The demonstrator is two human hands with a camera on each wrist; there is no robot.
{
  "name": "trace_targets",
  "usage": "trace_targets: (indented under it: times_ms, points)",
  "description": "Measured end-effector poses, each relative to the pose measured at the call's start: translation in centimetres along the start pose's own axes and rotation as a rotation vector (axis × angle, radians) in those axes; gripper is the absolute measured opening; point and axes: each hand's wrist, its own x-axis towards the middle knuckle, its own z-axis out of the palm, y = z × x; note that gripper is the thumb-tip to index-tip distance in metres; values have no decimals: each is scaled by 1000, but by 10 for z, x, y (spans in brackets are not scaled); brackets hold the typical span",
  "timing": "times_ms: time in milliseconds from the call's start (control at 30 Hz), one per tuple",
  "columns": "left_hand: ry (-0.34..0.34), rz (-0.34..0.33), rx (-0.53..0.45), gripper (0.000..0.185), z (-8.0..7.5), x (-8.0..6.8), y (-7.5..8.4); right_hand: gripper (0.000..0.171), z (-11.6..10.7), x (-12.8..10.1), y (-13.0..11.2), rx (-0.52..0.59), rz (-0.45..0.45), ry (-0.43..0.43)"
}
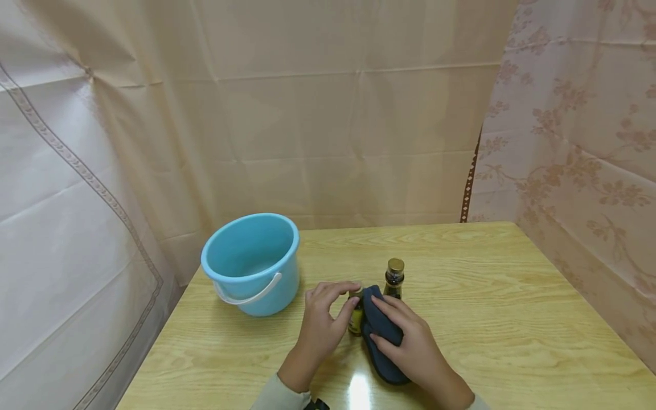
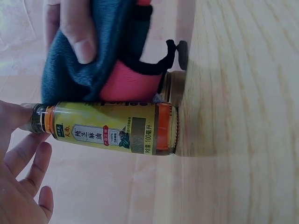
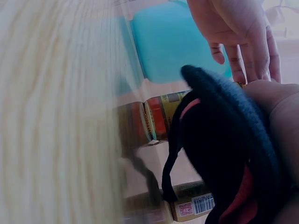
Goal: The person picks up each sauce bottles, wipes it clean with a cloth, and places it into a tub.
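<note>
Upright, yellow-labelled bottle [image 2: 112, 133]; gold-capped.

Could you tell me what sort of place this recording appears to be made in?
Probably a makeshift indoor recording corner rather than a real kitchen: a bare wooden table is closed in on three sides by hung cloth sheets, and only a blue bucket and two small bottles stand on it.
</note>
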Motion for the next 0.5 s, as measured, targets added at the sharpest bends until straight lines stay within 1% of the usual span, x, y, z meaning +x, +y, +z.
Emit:
trace_targets:
  times_ms: [67,233,500]
  points:
    - [-6,-7,0,23,0,0,0,77,0,0,0,-4,25,-32]
    - [-13,-7,-2,24,-1,0,0,76,0,0,1,7,67,-71]
    - [-23,-23,-12,24,-1,-1,0,72,1,-1,4,-23,180,-178]
